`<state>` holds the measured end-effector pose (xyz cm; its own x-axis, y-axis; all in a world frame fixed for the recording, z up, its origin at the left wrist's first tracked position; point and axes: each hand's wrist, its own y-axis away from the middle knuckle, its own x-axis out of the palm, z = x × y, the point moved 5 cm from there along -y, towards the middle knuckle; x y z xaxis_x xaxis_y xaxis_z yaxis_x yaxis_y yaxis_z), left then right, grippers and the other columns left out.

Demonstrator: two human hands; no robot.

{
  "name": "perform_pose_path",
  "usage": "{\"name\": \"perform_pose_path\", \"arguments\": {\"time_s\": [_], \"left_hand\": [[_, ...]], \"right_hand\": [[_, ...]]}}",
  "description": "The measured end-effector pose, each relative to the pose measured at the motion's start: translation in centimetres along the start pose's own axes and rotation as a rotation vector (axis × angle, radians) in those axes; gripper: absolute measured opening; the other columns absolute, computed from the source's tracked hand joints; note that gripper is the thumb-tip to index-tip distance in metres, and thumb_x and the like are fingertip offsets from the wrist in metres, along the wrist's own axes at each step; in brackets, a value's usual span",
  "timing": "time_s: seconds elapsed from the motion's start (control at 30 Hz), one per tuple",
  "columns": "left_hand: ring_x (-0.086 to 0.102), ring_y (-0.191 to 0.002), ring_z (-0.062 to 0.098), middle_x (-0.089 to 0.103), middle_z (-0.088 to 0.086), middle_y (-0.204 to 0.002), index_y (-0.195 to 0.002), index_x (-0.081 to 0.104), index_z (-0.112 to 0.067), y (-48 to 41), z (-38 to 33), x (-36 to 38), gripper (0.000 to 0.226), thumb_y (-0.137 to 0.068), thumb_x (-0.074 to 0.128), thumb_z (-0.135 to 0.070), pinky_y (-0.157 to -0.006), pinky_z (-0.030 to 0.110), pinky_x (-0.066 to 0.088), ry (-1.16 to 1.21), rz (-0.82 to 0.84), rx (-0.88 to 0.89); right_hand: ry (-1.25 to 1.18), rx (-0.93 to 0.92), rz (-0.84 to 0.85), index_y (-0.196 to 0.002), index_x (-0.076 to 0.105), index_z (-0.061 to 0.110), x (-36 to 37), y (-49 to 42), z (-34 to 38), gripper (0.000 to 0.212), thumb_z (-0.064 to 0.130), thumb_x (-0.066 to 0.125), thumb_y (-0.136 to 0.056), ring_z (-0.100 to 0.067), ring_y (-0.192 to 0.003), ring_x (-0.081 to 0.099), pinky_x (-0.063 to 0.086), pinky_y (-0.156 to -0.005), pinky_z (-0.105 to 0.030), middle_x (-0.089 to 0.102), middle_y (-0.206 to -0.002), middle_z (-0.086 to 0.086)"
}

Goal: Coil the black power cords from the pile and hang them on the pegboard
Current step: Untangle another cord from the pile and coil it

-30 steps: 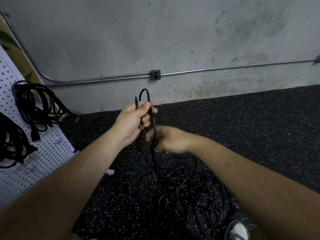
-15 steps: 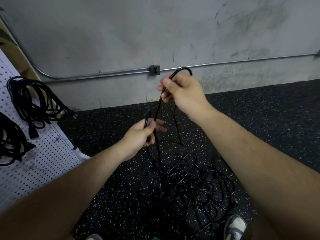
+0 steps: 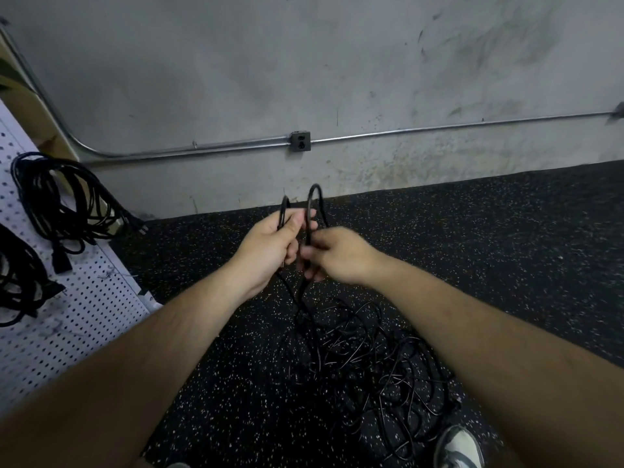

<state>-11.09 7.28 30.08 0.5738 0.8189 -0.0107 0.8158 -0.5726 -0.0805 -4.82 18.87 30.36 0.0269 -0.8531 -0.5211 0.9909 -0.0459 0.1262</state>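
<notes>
At frame centre, left hand (image 3: 270, 246) and right hand (image 3: 339, 256) both grip one cord (image 3: 309, 206), looped above the pile (image 3: 371, 366) at lower centre. Coils (image 3: 64, 204) hang on the pegboard (image 3: 84, 315) at left; progress judged partial, most of the pile being uncoiled.

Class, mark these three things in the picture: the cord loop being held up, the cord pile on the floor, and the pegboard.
cord loop (image 3: 315, 186), head view, top of its arch.
cord pile (image 3: 364, 373), head view, middle of the tangle.
pegboard (image 3: 84, 319), head view, bare perforated panel.
</notes>
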Motion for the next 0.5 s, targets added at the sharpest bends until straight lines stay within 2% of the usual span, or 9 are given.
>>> {"name": "perform_pose_path", "arguments": {"time_s": [0.07, 0.1, 0.13, 0.2, 0.23, 0.33, 0.43, 0.5], "left_hand": [[0.041, -0.056, 0.01, 0.058, -0.007, -0.066, -0.116, 0.068, -0.027, 0.2, 1.1, 0.2, 0.021, -0.107, 0.049, -0.028, -0.052, 0.027, 0.035, -0.05, 0.056, -0.024], [0.04, -0.056, 0.011, 0.057, -0.008, -0.064, -0.114, 0.068, -0.028, 0.5, 1.6, 0.5, 0.02, -0.107, 0.049, -0.029, -0.053, 0.029, 0.034, -0.08, 0.092, -0.041], [0.039, -0.055, 0.01, 0.063, -0.006, -0.069, -0.115, 0.067, -0.026, 0.7, 2.0, 1.0, 0.02, -0.107, 0.049, -0.027, -0.052, 0.029, 0.032, -0.106, 0.113, -0.06], [0.038, -0.052, 0.009, 0.076, 0.0, -0.093, -0.115, 0.068, -0.026, 0.7, 2.2, 1.6, 0.02, -0.107, 0.049, -0.022, -0.051, 0.03, 0.029, -0.155, 0.088, -0.089], [0.037, -0.05, 0.008, 0.077, 0.003, -0.097, -0.108, 0.071, -0.028, 0.5, 2.1, 1.5, 0.021, -0.107, 0.051, -0.021, -0.051, 0.029, 0.027, -0.182, 0.045, -0.091], [0.034, -0.045, 0.007, 0.071, 0.011, -0.082, -0.09, 0.074, -0.025, -0.1, 1.1, 0.6, 0.026, -0.105, 0.054, -0.017, -0.05, 0.028, 0.023, -0.174, -0.072, -0.068], [0.032, -0.044, 0.006, 0.069, 0.0, -0.072, -0.094, 0.073, -0.017, -0.1, -0.2, 0.7, 0.023, -0.104, 0.054, -0.011, -0.046, 0.025, 0.025, -0.115, -0.063, -0.025], [0.036, -0.043, 0.003, 0.07, 0.0, -0.078, -0.098, 0.073, -0.014, 0.0, -1.0, 1.2, 0.021, -0.104, 0.053, -0.009, -0.044, 0.017, 0.031, -0.08, -0.065, -0.011]], "right_hand": [[-0.073, -0.056, -0.202, -0.097, 0.069, 0.01, -2.7, 0.3, 1.6, 0.019, 0.016, 0.053, -0.105, -0.01, -0.066, 0.069, 0.058, -0.064, -0.021, 0.073, -0.082, -0.003], [-0.158, -0.088, -0.284, -0.097, 0.069, 0.008, -3.8, 0.4, 2.1, 0.019, 0.015, 0.053, -0.105, -0.012, -0.066, 0.068, 0.058, -0.065, -0.024, 0.074, -0.083, -0.004], [-0.264, -0.12, -0.345, -0.097, 0.069, 0.005, -4.6, 0.4, 2.5, 0.02, 0.013, 0.053, -0.105, -0.014, -0.066, 0.067, 0.059, -0.066, -0.028, 0.074, -0.085, -0.006], [-0.413, -0.168, -0.428, -0.097, 0.068, 0.001, -5.5, 0.4, 2.8, 0.02, 0.009, 0.052, -0.104, -0.014, -0.065, 0.066, 0.058, -0.062, -0.03, 0.073, -0.088, -0.008], [-0.467, -0.174, -0.446, -0.099, 0.068, 0.0, -5.8, 0.4, 2.8, 0.018, 0.008, 0.053, -0.104, -0.014, -0.066, 0.065, 0.057, -0.06, -0.029, 0.072, -0.089, -0.009], [-0.511, -0.06, -0.347, -0.109, 0.063, 0.001, -5.1, 0.7, 1.7, 0.014, 0.0, 0.057, -0.096, -0.016, -0.069, 0.063, 0.053, -0.058, -0.028, 0.071, -0.094, -0.012], [-0.134, 0.11, -0.043, -0.117, 0.055, 0.011, -1.6, 1.0, -0.6, 0.035, 0.001, 0.067, -0.086, -0.016, -0.071, 0.066, 0.057, -0.065, -0.03, 0.069, -0.104, -0.005], [-0.111, 0.088, 0.004, -0.113, 0.056, 0.012, 0.2, 0.8, -1.3, 0.028, 0.005, 0.07, -0.089, -0.016, -0.072, 0.065, 0.058, -0.068, -0.032, 0.066, -0.096, -0.001]]}}
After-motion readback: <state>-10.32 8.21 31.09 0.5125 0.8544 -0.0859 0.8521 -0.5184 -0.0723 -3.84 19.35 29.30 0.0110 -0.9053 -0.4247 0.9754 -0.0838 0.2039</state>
